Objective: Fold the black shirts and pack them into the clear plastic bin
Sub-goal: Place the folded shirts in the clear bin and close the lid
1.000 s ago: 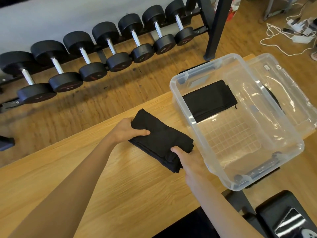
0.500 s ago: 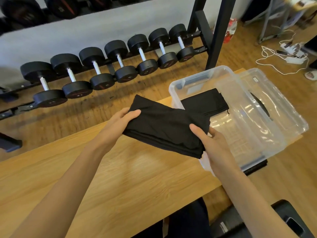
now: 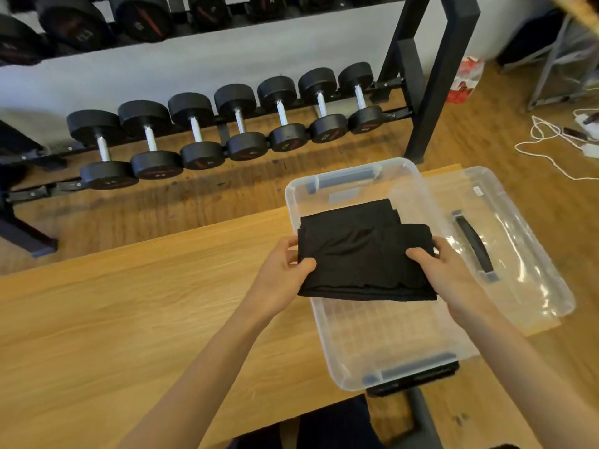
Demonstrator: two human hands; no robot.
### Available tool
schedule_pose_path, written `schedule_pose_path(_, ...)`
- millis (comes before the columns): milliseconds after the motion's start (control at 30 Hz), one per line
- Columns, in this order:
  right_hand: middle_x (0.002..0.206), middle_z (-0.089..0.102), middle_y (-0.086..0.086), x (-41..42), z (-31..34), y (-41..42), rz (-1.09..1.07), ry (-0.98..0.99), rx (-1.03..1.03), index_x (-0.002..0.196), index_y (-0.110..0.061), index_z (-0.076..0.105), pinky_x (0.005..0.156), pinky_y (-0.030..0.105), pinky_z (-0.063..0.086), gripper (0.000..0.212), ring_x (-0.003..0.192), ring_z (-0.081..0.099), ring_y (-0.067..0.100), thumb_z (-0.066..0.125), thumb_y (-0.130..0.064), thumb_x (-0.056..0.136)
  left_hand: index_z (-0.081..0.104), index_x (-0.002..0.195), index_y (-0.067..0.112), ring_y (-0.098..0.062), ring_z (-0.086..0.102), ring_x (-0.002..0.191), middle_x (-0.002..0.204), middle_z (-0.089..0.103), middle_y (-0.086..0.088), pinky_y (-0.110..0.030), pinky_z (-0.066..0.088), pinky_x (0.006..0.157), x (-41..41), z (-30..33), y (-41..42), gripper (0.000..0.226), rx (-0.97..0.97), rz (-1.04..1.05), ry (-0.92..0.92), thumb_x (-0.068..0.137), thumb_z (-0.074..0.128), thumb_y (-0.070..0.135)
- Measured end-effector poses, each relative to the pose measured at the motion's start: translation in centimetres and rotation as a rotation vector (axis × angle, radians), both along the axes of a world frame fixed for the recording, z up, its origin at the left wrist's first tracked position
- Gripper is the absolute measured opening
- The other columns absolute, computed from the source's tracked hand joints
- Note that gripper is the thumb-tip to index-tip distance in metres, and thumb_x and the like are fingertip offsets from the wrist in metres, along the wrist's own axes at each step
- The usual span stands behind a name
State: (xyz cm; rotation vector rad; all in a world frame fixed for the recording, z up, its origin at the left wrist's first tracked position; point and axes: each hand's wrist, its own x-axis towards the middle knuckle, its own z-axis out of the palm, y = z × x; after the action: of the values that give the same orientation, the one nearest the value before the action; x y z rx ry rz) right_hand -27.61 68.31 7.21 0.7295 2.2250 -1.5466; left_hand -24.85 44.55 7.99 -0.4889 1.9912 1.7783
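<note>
A folded black shirt (image 3: 366, 265) hangs level over the clear plastic bin (image 3: 327, 345), which stands at the right end of the wooden table (image 3: 129, 319). My left hand (image 3: 283, 270) grips the shirt's left edge, thumb on top. At the opposite edge my right hand (image 3: 444, 270) holds it the same way. Behind the held shirt, another folded black shirt (image 3: 356, 212) lies in the far half of the bin, partly hidden. The bin's near half shows a bare gridded floor.
The bin's clear lid (image 3: 505, 241) with a dark handle lies right of the bin, overhanging the table end. A rack of black dumbbells (image 3: 240, 124) runs along the floor beyond the table. White cables (image 3: 551, 147) lie on the floor at far right.
Both hands lifted the folded shirt off the table and carried it right, from beside the bin to above the bin's middle.
</note>
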Motion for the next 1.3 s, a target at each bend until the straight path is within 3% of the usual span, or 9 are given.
schedule_pose_path(167,0.122,0.047,0.004,-1.9,-1.7,2.9,0.260,-0.052,0.146,0.139,-0.010,0.033,0.086,0.031,0.038,0.040,0.105,0.046,0.018,0.042,-0.012,0.100,-0.003,0.141,0.064,-0.012,0.067,0.091,0.105,0.068,0.001,-0.026,0.054,0.085,0.6,-1.9,4.8,0.083,-0.182,-0.092,0.158,0.101,0.046,0.010)
schedule_pose_path(267,0.119,0.046,0.006,-2.4,-3.3,3.5,0.344,-0.085,0.177,0.139,-0.008,0.030,0.085,0.030,0.038,0.039,0.102,0.045,0.019,0.037,-0.008,0.101,0.010,0.150,0.051,-0.001,0.052,0.064,0.079,0.054,0.002,-0.010,0.044,0.066,1.2,-2.7,7.4,0.070,-0.395,-0.177,0.181,0.102,0.041,0.009)
schedule_pose_path(367,0.118,0.044,0.006,-2.4,-4.8,3.5,0.379,-0.090,0.189,0.139,-0.006,0.031,0.087,0.028,0.037,0.040,0.101,0.044,0.018,0.034,-0.001,0.099,0.043,0.144,0.031,-0.013,0.055,0.114,0.125,0.054,-0.006,-0.017,0.041,0.102,1.4,-3.9,9.4,0.050,-0.440,-0.150,0.150,0.103,0.035,0.003)
schedule_pose_path(433,0.117,0.042,0.004,-2.5,-5.9,3.5,0.377,-0.075,0.200,0.137,-0.004,0.033,0.090,0.027,0.036,0.042,0.106,0.046,0.022,0.033,0.005,0.096,0.046,0.142,0.025,-0.024,0.050,0.122,0.132,0.046,-0.011,-0.025,0.036,0.110,1.3,-5.3,10.3,0.048,-0.490,-0.140,0.063,0.102,0.033,0.001)
schedule_pose_path(667,0.116,0.041,0.003,-2.7,-8.0,3.7,0.371,-0.054,0.162,0.140,-0.006,0.030,0.092,0.028,0.039,0.051,0.108,0.048,0.023,0.033,0.011,0.092,0.038,0.142,0.027,-0.021,0.049,0.100,0.120,0.043,-0.011,-0.031,0.046,0.094,1.0,-7.0,12.0,0.052,-0.654,-0.088,-0.090,0.096,0.040,0.001)
schedule_pose_path(900,0.152,0.031,0.012,-1.9,-9.8,4.5,0.463,-0.072,0.244,0.155,-0.016,0.002,0.109,0.047,0.038,0.075,0.133,0.041,0.032,0.039,0.007,0.093,0.027,0.142,0.024,-0.020,0.045,0.101,0.126,0.035,-0.014,-0.031,0.047,0.092,0.9,-7.7,12.8,0.056,-0.687,-0.155,-0.220,0.094,0.045,0.001)
schedule_pose_path(1067,0.156,0.021,0.010,-0.8,-10.0,4.9,0.536,0.105,0.320,0.155,-0.013,-0.002,0.105,0.032,0.041,0.080,0.130,0.041,0.019,0.047,0.004,0.095,0.023,0.145,0.022,-0.022,0.046,0.110,0.136,0.032,-0.015,-0.030,0.047,0.094,1.6,-8.0,13.1,0.065,-0.766,-0.161,-0.157,0.091,0.051,0.000)
schedule_pose_path(1167,0.157,0.018,0.017,0.3,-10.0,5.3,0.712,0.299,0.612,0.154,-0.009,0.007,0.108,0.041,0.042,0.089,0.141,0.031,0.030,0.062,0.007,0.086,0.012,0.152,0.018,-0.029,0.022,0.143,0.156,0.003,-0.017,-0.029,0.037,0.108,2.5,-7.4,12.9,0.078,-0.945,-0.260,-0.035,0.090,0.053,-0.004)
schedule_pose_path(1300,0.157,0.025,0.020,0.7,-9.8,4.9,0.817,0.426,0.759,0.147,-0.007,0.036,0.109,0.050,0.037,0.079,0.144,0.021,0.038,0.072,0.005,0.078,-0.008,0.154,0.015,-0.031,-0.014,0.149,0.157,-0.028,-0.012,-0.028,0.042,0.107,2.8,-6.8,13.3,0.091,-1.018,-0.425,0.027,0.089,0.048,-0.012)
